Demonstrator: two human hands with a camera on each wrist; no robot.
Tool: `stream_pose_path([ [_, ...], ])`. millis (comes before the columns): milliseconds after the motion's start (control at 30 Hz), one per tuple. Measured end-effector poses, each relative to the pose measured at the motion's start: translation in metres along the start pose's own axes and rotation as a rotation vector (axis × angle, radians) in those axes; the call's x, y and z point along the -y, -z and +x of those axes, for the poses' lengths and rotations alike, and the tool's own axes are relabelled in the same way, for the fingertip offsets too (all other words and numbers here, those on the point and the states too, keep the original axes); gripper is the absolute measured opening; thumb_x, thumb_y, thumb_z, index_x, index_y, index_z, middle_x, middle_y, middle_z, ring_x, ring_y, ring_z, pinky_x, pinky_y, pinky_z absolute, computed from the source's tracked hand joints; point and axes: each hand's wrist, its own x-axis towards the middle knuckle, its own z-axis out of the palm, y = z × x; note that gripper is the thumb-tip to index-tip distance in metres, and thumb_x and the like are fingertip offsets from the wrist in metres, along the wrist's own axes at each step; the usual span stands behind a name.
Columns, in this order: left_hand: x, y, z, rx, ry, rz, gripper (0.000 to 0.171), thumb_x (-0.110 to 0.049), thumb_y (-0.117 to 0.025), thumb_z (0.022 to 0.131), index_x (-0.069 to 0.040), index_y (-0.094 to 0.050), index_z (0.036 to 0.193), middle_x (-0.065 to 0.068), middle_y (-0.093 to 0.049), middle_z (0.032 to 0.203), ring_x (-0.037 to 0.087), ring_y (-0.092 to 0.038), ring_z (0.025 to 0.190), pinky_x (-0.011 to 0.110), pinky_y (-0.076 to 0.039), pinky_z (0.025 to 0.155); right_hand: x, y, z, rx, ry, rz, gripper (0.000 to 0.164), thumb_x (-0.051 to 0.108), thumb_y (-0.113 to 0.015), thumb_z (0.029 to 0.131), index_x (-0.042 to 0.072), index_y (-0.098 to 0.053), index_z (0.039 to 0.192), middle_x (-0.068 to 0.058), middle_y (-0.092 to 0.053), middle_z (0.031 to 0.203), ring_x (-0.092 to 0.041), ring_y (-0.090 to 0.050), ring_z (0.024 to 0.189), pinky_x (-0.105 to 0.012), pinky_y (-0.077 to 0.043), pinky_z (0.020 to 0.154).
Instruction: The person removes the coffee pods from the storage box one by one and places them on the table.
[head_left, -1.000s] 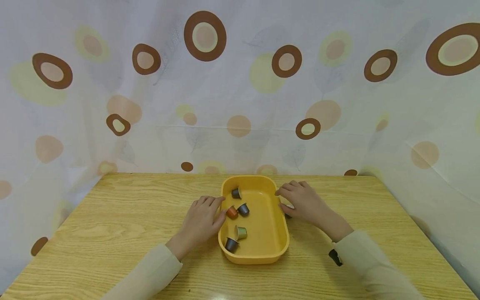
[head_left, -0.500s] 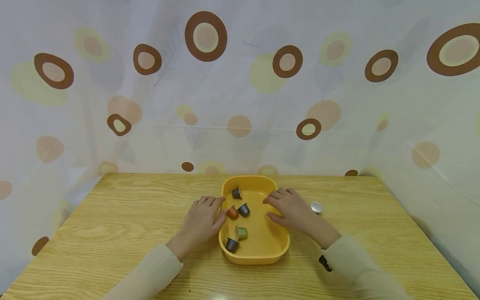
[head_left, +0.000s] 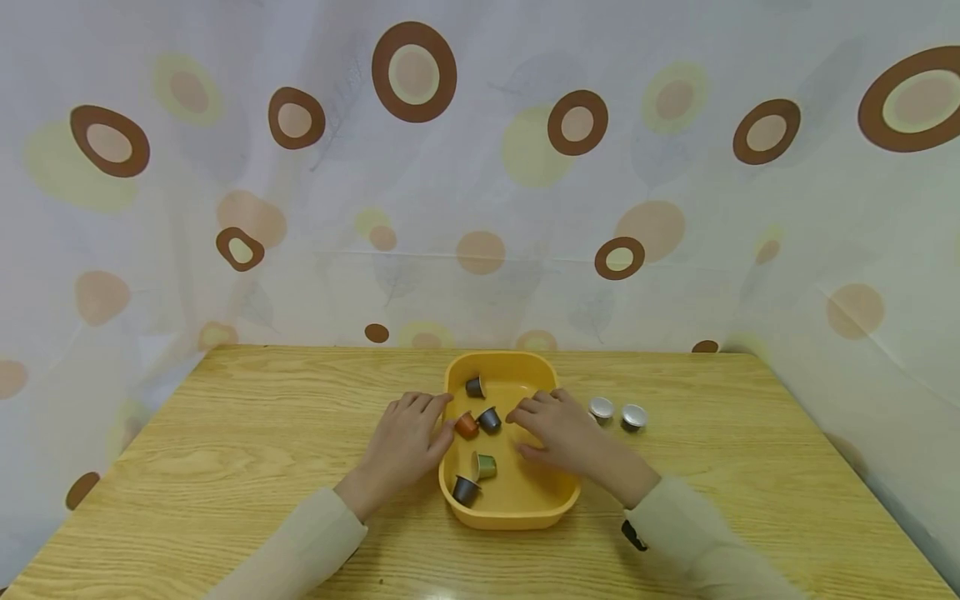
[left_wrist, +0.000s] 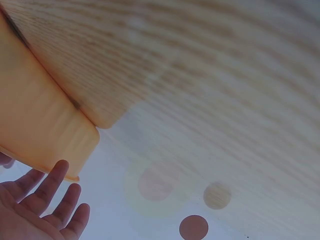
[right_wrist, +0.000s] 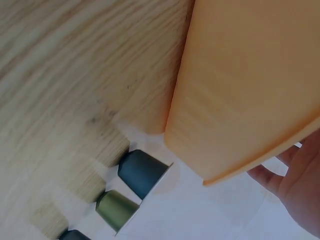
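Note:
A yellow plastic tray (head_left: pixel 504 522) holds several coffee capsules. An orange capsule (head_left: pixel 467 426) lies beside a dark blue capsule (head_left: pixel 491 420), with a black capsule (head_left: pixel 475 387) farther back. Toward the front are a green capsule (head_left: pixel 486 466) and a dark grey capsule (head_left: pixel 466 492). My left hand (head_left: pixel 401 446) rests against the tray's left rim, fingers loosely extended. Over the right half of the tray reaches my right hand (head_left: pixel 558 433), fingers spread and holding nothing, its fingertips just right of the blue capsule. In the left wrist view, fingertips (left_wrist: pixel 61 167) overlap the tray's rim.
Right of the tray, two capsules (head_left: pixel 633 417) show silver lids facing up. The right wrist view reveals a dark teal capsule (right_wrist: pixel 142 172), a green one (right_wrist: pixel 116 210) and part of a third (right_wrist: pixel 75 235) standing outside the tray. A patterned curtain (head_left: pixel 480 167) surrounds the wooden table (head_left: pixel 285 433).
My right hand has moved left from the tray's right rim to over its inside, uncovering silver-lidded capsules on the table. My left hand has stayed at the left rim.

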Motion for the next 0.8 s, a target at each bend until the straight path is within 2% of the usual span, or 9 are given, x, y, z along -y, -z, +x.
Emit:
stream_pose_path([
  [433, -0.001, 0.002, -0.001, 0.015, 0.006, 0.005, 0.037, -0.03, -0.047, 0.092, -0.011, -0.056, 0.122, 0.004, -0.063, 0.111, 0.024, -0.055, 0.105, 0.041, -0.045, 0.089, 0.018, -0.006, 0.007, -0.006, 0.07, -0.077, 0.036, 0.042, -0.066, 0.079, 0.018, -0.062, 0.107, 0.003, -0.064, 0.102, -0.016, -0.057, 0.094, -0.036, -0.045, 0.081],
  [633, -0.002, 0.003, -0.001, 0.022, 0.01, -0.001, 0.037, -0.03, -0.048, 0.092, -0.011, -0.056, 0.122, 0.005, -0.063, 0.112, 0.024, -0.054, 0.106, 0.042, -0.044, 0.09, 0.024, -0.008, 0.012, 0.026, 0.098, -0.051, 0.038, 0.041, -0.066, 0.08, 0.019, -0.061, 0.11, 0.004, -0.063, 0.104, -0.016, -0.055, 0.093, -0.036, -0.044, 0.08],
  [800, -0.002, 0.004, 0.0, 0.011, 0.007, -0.003, 0.036, -0.029, -0.049, 0.092, -0.011, -0.056, 0.122, 0.004, -0.063, 0.111, 0.024, -0.055, 0.106, 0.042, -0.044, 0.09, 0.029, -0.008, 0.016, 0.066, 0.114, -0.036, 0.041, 0.044, -0.065, 0.08, 0.02, -0.06, 0.113, 0.005, -0.062, 0.107, -0.016, -0.056, 0.096, -0.038, -0.045, 0.084],
])
